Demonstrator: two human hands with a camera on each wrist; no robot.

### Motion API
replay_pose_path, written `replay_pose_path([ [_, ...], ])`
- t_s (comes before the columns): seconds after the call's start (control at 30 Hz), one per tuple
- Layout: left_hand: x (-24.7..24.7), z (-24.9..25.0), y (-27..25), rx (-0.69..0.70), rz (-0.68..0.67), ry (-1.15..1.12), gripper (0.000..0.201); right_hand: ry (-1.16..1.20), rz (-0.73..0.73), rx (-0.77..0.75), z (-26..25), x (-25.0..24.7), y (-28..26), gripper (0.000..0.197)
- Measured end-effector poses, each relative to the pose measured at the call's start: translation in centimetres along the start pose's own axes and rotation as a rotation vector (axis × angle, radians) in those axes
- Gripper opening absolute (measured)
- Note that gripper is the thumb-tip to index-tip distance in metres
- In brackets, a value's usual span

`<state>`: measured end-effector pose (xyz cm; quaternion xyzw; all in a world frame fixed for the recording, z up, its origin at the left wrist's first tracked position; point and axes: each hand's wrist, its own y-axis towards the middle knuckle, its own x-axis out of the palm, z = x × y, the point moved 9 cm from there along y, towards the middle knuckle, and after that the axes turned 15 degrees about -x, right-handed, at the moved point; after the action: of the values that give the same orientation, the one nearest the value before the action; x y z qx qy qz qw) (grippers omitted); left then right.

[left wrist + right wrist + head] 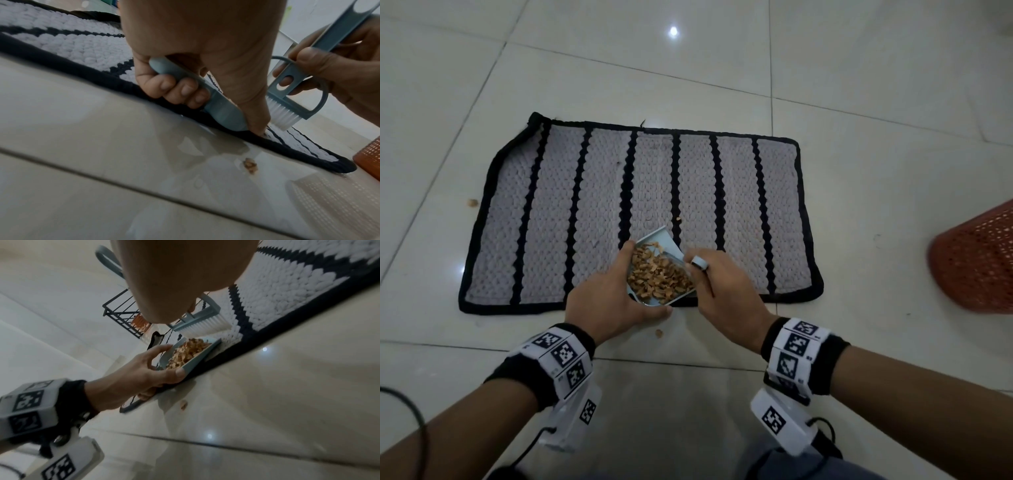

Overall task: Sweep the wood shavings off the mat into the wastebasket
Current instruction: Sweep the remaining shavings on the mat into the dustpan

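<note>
A grey mat (599, 212) with black stripes lies flat on the tiled floor. Over its near edge my left hand (606, 301) grips a small pale blue dustpan (662, 240) by its handle (216, 105); the pan is full of brown wood shavings (659, 274). My right hand (719, 287) grips a blue hand brush (320, 53) just right of the pan, its white bristles (345, 118) pointing down at the mat. In the right wrist view the brush (197, 321) hovers above the loaded dustpan (195, 360). An orange mesh wastebasket (976, 260) stands on the floor to the right.
Single loose shavings lie on the floor near the mat's front edge (659, 333) and off its left side (472, 202); one tiny piece sits on the mat (678, 219). A black wire rack (121, 313) stands farther off.
</note>
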<state>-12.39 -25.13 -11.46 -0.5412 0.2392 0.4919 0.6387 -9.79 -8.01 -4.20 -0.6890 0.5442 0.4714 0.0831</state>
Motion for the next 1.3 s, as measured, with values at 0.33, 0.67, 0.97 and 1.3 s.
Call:
replay_pose_path([
  [0.33,0.0,-0.1,-0.1,-0.016,-0.017,0.033,0.131,-0.081,0.2,0.133,5.0,-3.4,1.7,0.019],
  [0.67,-0.1,0.0,-0.1,-0.014,-0.01,0.023,0.129,0.001,0.01,0.063,5.7,-1.0,6.1,0.014],
  [0.97,-0.1,0.0,-0.1,-0.009,0.014,0.014,0.127,0.084,0.067,0.032,0.5,-1.0,1.1,0.028],
  [1.3,-0.1,0.0,-0.1,-0.004,0.008,0.028,0.129,0.018,0.211,0.154,3.9,-2.7,2.4,0.011],
])
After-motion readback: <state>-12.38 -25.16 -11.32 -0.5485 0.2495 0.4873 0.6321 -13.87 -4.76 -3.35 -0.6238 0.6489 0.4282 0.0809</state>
